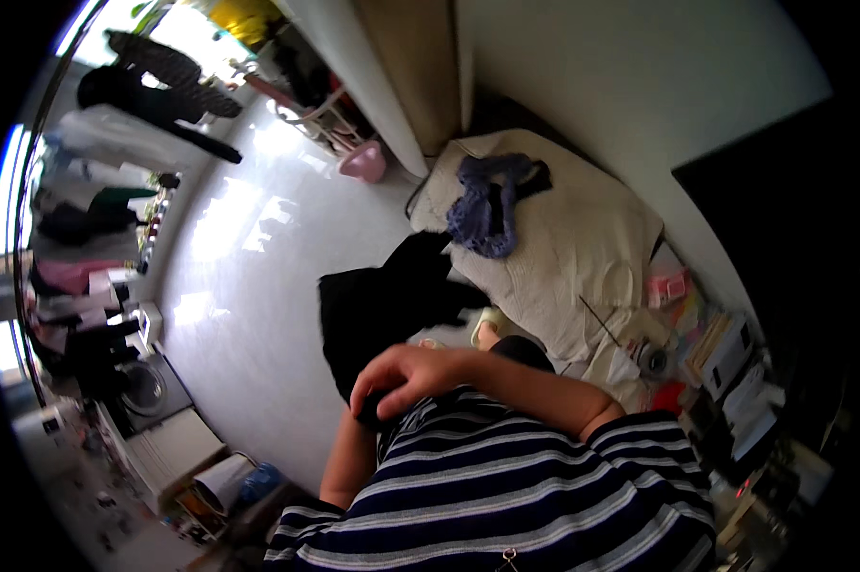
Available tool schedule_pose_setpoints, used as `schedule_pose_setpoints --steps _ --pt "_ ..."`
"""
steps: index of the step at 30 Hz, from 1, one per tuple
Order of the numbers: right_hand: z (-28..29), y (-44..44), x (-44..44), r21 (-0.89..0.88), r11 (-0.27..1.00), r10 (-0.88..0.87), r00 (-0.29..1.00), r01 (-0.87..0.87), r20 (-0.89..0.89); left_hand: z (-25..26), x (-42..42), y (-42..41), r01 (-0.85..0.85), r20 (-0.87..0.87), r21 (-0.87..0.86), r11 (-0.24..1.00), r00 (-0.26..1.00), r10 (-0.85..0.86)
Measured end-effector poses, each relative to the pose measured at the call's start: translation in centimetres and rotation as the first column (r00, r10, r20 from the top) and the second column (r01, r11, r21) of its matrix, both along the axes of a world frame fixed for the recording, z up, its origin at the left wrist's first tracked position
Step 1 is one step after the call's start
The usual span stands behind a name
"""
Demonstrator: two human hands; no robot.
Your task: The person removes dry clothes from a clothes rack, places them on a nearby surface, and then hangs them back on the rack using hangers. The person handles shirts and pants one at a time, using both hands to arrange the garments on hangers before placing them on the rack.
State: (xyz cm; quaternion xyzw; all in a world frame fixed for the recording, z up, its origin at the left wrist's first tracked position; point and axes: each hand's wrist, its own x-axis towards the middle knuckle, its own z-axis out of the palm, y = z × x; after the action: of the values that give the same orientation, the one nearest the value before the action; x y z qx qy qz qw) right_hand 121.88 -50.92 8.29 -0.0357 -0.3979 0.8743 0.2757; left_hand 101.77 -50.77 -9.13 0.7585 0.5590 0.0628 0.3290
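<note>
A black cloth garment (401,300) hangs in front of my striped shirt, spread over the view of the floor. My right hand (408,379) reaches across my body, its curled fingers gripping the garment's near end. My left forearm rises from the lower left; my left hand is hidden behind the black cloth and my right hand, so its grip does not show. Beyond, a blue-purple knitted or crinkled garment (483,207) with a dark part lies on a cream quilted cover (559,229).
Clothes (87,214) hang along the left side, above a washing machine (144,386). A pink basin (363,161) is by a rack near the wall. Boxes and papers (723,357) crowd the right. My slippered foot (488,325) stands beside the quilted cover.
</note>
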Motion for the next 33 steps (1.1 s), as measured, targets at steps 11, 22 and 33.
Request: schedule_pose_setpoints --steps 11,22,33 --pt "-1.7 3.2 -8.5 -0.432 0.805 -0.259 0.896 0.407 0.362 10.2 -18.5 -5.3 -0.358 -0.066 -0.013 0.933 0.932 0.357" --pt "-2.8 2.8 -19.5 0.715 0.615 -0.339 0.707 -0.332 0.621 15.5 -24.7 -11.4 -0.643 0.887 -0.462 0.611 -0.318 0.335" --pt "-15.3 7.5 -23.6 0.912 0.367 -0.545 0.752 -0.184 0.371 24.2 -18.8 -15.0 -0.597 0.705 -0.379 0.707 -0.682 -0.197"
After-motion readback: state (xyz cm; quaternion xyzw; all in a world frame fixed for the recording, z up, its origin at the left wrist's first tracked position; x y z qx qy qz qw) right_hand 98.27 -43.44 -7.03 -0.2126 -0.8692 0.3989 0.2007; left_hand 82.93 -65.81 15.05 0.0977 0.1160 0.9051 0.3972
